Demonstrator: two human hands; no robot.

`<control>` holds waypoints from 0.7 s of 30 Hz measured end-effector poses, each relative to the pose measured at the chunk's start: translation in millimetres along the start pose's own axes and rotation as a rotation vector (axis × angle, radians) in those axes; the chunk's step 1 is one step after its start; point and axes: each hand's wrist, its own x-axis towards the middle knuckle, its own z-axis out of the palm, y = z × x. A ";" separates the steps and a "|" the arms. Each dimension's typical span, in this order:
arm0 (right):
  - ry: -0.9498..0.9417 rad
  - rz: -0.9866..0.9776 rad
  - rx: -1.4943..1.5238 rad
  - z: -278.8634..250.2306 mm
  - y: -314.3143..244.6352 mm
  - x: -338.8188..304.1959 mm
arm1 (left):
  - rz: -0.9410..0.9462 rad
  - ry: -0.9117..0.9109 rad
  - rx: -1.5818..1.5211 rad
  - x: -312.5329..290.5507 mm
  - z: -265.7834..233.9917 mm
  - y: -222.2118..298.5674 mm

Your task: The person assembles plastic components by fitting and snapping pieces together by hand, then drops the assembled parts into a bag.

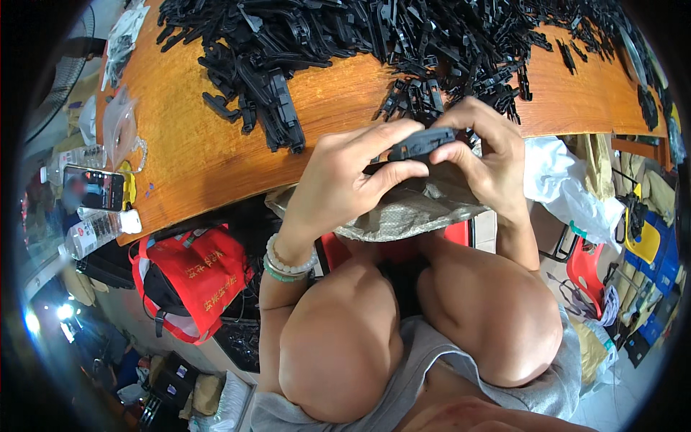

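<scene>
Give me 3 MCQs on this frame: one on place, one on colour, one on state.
1. Where is the big heap of black plastic parts?
A. on the orange wooden table
B. in the red bag
C. on the person's lap

2. What colour is the bag under the table's left side?
A. blue
B. red
C. white

3. How is the dark plastic part held?
A. lying loose on the table
B. in the left hand only
C. between both hands

Answers:
1 A, the pile covers the far part of the tabletop.
2 B, it is red with black trim.
3 C, the left hand and the right hand both pinch it above the lap.
</scene>
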 end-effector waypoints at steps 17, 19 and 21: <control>0.764 0.087 -0.704 -129.6 123.9 26.3 | 0.188 0.148 0.938 25.4 -53.2 -43.6; 0.766 0.112 -1.181 -173.2 166.1 24.5 | 0.160 0.159 0.842 25.4 -41.9 -36.0; 0.763 0.197 -1.197 -174.2 177.9 30.8 | 0.094 0.169 0.775 18.2 -36.7 -30.2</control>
